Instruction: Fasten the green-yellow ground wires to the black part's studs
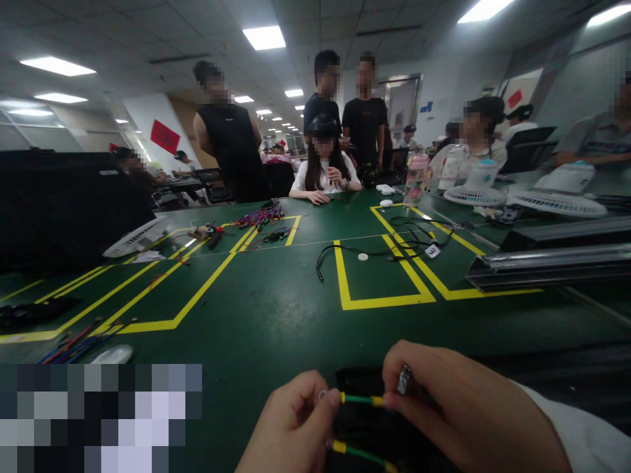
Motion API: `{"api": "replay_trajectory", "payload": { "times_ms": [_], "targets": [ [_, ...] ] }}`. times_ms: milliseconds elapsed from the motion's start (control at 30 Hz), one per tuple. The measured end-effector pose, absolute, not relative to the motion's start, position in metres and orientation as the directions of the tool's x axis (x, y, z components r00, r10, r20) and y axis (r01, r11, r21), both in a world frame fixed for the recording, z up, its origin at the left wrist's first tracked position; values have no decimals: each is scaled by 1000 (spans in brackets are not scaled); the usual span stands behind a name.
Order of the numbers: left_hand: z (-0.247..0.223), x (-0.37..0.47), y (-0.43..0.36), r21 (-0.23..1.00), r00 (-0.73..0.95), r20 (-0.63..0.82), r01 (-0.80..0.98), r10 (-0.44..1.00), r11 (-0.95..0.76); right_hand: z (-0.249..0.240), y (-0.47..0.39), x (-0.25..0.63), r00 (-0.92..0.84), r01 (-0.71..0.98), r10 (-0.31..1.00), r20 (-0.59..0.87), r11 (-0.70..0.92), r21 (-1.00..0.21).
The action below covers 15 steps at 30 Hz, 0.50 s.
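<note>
My left hand (pixel 296 420) pinches the left end of a short green wire (pixel 362 399) with yellow ends, where a small ring shows at the fingertips. The wire's right end is at the fingertips of my right hand (pixel 438 394), whose thumb and index finger also hold a small shiny metal piece (pixel 404 380). Below, a second green wire (pixel 363 453) with yellow ends runs from beside my left hand toward the bottom edge. Black material (pixel 357 427) lies beneath both hands.
Yellow tape (pixel 389 302) marks the green table (pixel 276 309). A black cable (pixel 355 248), wire bundles (pixel 259 217), metal rails (pixel 552 259), a pink bottle (pixel 417 180) and fans (pixel 476 187) lie farther off. A person (pixel 325 164) sits opposite; others stand behind.
</note>
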<state>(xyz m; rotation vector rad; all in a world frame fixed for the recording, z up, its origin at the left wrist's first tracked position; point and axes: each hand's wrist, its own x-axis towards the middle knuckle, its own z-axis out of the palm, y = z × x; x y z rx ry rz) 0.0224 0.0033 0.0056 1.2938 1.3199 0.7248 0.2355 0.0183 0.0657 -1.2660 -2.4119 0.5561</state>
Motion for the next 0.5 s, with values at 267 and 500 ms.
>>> {"api": "replay_trajectory", "payload": {
  "times_ms": [267, 500],
  "targets": [
    [7, 24, 6, 939, 197, -265, 275, 944, 206, 73, 23, 244, -536, 647, 833, 136, 509, -567],
    [5, 22, 4, 943, 197, -266, 254, 943, 213, 68, 25, 263, -575, 645, 816, 63, 499, -578]
  ]
}}
